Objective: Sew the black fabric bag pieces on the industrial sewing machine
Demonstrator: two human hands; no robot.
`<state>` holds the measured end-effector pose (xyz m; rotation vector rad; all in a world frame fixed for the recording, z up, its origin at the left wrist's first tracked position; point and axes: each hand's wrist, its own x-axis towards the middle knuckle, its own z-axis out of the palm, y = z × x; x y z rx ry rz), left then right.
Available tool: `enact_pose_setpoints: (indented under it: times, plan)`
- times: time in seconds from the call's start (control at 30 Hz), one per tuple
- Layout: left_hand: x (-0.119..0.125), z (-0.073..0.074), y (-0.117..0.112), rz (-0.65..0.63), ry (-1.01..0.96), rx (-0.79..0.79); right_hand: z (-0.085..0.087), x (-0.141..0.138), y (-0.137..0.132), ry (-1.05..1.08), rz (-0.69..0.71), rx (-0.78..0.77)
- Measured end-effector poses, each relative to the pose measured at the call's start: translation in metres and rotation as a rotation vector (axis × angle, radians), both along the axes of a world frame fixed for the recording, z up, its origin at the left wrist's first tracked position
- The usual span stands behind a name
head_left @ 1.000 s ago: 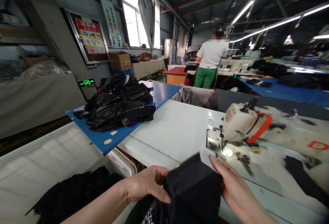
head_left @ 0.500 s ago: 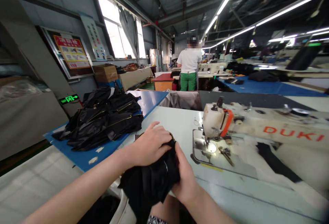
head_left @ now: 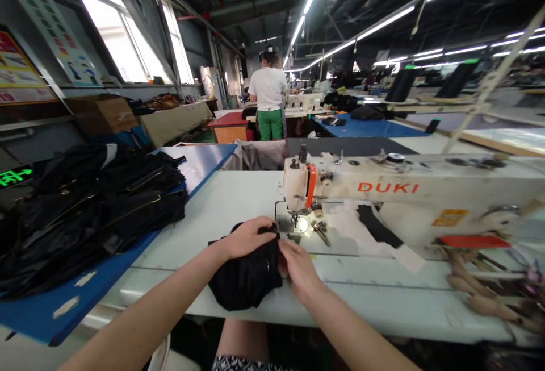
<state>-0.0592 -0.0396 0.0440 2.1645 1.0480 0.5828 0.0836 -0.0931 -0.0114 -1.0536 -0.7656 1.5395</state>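
Note:
A bunched piece of black fabric (head_left: pixel 247 283) lies on the pale sewing table (head_left: pixel 170 277), just left of the sewing machine's needle area. My left hand (head_left: pixel 251 237) is closed over its top, thumb pointing toward the needle plate. At the fabric's right edge, my right hand (head_left: pixel 298 266) pinches it between thumb and fingers. The white sewing machine (head_left: pixel 336 186), marked DUKI, has its lamp lit over the needle plate (head_left: pixel 301 224). The fabric's upper right corner is close to the plate; whether it touches the presser foot I cannot tell.
A heap of black garments with gold zips (head_left: pixel 106 200) covers the blue table (head_left: pixel 25 317) at left. A black strip (head_left: pixel 378 226) rests on white material beneath the machine arm. Thread cones (head_left: pixel 402 84) stand at back right. A person in a white shirt (head_left: pixel 268 87) stands farther ahead.
Both hands have carried the black fabric forward from near my lap onto the table, up to the needle area. My view has turned to the right.

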Motion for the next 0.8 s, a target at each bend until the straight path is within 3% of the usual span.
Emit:
enact_pose_setpoints:
  times: [0.23, 0.4, 0.5, 0.63, 0.8]
  plan:
    - [0.0, -0.005, 0.002, 0.066, -0.04, -0.07, -0.005, 0.0, 0.004, -0.047, -0.028, -0.029]
    - [0.001, -0.002, -0.001, 0.179, 0.084, 0.172, -0.011, -0.003, 0.006, -0.121, -0.097, 0.017]
    - [0.002, -0.002, -0.005, 0.22, 0.034, 0.232, -0.014, -0.006, 0.007, -0.155, -0.139, 0.046]
    - [-0.002, -0.006, -0.01, 0.091, -0.126, 0.18, -0.012, -0.009, 0.008, -0.191, -0.17, 0.061]
    - [-0.007, -0.004, -0.011, 0.002, -0.104, 0.16, -0.007, -0.01, 0.007, -0.223, -0.173, 0.075]
